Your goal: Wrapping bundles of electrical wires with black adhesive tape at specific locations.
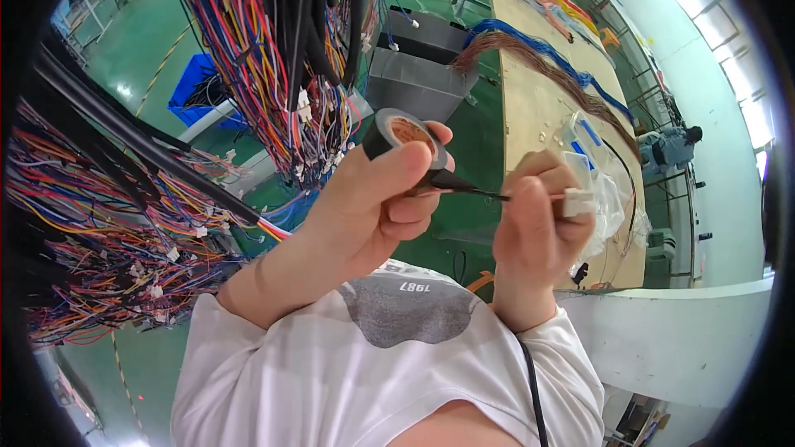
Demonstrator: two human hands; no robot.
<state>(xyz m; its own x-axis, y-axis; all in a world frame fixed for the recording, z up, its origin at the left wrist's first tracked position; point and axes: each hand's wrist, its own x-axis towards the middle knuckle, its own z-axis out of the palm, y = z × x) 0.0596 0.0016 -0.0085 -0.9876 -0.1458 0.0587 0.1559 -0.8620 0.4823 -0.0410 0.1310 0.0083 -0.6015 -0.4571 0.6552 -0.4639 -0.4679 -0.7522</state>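
Note:
My left hand (352,199) is closed around a roll of black tape (378,144), its thumb against the roll's inner core. A strip of black tape (454,181) runs off the roll, narrowing and twisting onto a thin wire between my hands. With fingertips pinched, my right hand (530,228) grips this wire. A white plastic connector (578,202) sticks out on the far side of those fingers, at the end of a short reddish wire. Part of the wire is hidden inside both hands.
Thick bundles of coloured wires (240,41) hang on the left, with more (99,257) below them. A blue bin (192,91) and grey boxes (418,83) stand behind. Cables and plastic bags lie on a wooden table (530,99) at right. Another person (669,149) is farther back.

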